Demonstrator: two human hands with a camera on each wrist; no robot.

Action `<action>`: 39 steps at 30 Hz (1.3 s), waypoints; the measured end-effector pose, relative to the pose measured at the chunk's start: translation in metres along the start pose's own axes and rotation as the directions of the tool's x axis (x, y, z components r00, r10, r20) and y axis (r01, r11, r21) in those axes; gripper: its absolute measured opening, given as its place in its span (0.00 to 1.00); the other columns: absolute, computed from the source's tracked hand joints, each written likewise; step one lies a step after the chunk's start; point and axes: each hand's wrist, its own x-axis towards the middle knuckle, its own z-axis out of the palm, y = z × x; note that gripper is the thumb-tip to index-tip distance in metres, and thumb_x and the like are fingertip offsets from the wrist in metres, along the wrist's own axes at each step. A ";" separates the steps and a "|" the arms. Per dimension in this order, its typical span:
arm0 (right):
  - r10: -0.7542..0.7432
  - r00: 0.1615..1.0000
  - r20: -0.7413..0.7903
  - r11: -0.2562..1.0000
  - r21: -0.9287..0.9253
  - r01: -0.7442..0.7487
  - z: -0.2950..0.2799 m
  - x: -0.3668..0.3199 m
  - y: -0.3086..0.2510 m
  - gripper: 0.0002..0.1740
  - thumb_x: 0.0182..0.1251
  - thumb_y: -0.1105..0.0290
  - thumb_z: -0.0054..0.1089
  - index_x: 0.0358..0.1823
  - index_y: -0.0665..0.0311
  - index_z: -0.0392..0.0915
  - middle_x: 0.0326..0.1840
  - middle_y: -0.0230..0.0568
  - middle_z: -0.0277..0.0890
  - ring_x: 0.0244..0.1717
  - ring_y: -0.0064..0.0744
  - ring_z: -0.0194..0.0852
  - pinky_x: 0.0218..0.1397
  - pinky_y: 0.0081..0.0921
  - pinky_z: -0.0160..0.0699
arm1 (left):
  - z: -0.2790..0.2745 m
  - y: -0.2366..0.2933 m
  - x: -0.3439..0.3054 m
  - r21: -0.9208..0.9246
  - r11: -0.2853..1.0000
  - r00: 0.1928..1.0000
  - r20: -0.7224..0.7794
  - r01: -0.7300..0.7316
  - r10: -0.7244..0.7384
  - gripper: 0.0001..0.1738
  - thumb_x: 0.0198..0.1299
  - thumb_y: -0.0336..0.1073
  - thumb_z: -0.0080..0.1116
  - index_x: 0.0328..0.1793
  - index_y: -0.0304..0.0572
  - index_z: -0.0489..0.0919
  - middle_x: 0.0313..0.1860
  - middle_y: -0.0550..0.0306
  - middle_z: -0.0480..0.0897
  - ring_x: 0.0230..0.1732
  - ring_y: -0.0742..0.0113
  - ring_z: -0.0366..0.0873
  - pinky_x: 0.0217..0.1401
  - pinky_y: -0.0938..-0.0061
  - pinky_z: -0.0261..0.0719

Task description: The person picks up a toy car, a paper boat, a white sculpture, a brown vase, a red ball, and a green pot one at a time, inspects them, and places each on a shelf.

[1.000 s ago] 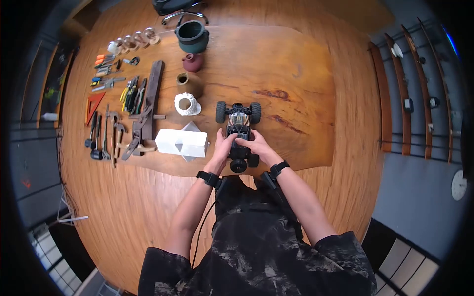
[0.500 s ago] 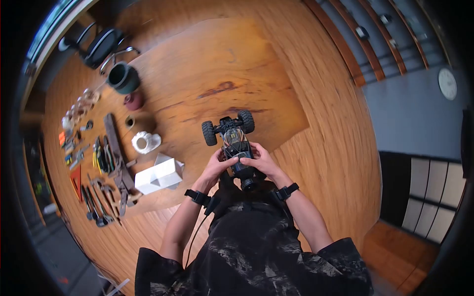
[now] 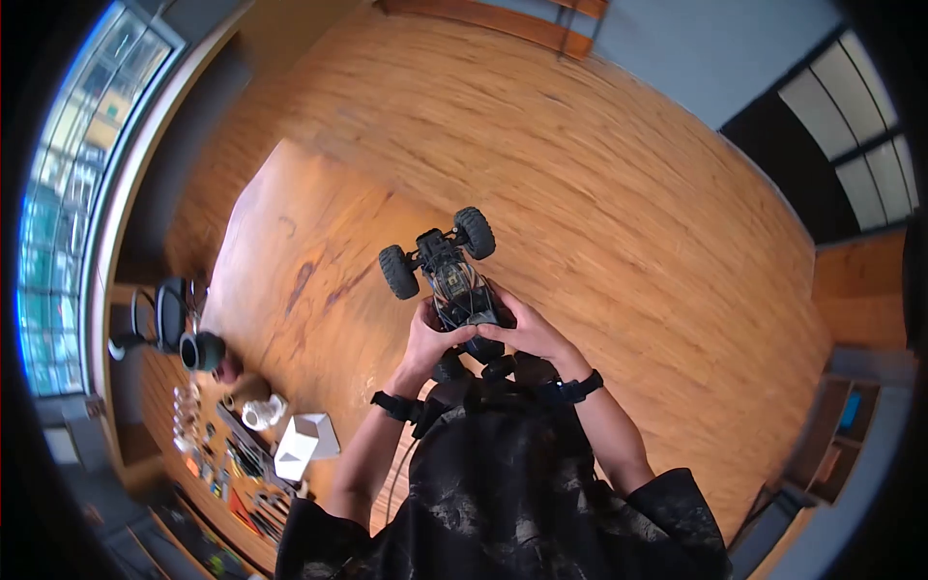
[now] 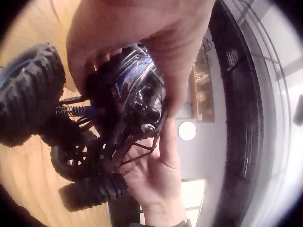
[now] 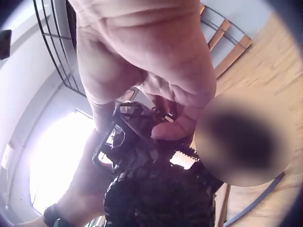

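Observation:
Both hands grip a black toy monster truck [image 3: 450, 278] with large knobby tyres, held in front of the body. My left hand [image 3: 425, 346] holds one side of its body, and my right hand [image 3: 530, 335] the other. The thumbs meet on top, near the end closest to the torso. Two tyres at the far end stick out beyond the fingers. In the left wrist view, a coil spring [image 4: 73, 111] shows beside a big tyre [image 4: 33, 94], with the fingers wrapped at the body. The right wrist view shows curled fingers at the truck's frame above a dark tyre [image 5: 158, 198].
On the table [image 3: 329, 280] at the lower left stand a white angular block [image 3: 298, 447], a white vase [image 3: 261, 414] and a dark green pot [image 3: 202, 352]. Hand tools lie beyond them. A chair [image 3: 170, 314] stands by the window side; wooden floor stretches right.
The person has turned rightward; the table and its objects have swung to the lower left of the head view. The truck, held in both hands throughout, has moved off the table and tilted slightly.

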 end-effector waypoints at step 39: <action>0.150 0.790 -0.594 0.849 0.487 0.205 -0.196 -0.010 0.033 0.55 0.56 0.66 0.75 0.79 0.66 0.47 0.80 0.50 0.48 0.81 0.40 0.42 0.80 0.34 0.44 | 0.166 -0.010 0.236 -0.435 0.885 0.887 0.459 0.166 0.059 0.37 0.60 0.37 0.64 0.73 0.39 0.62 0.66 0.54 0.73 0.67 0.59 0.71 0.72 0.61 0.68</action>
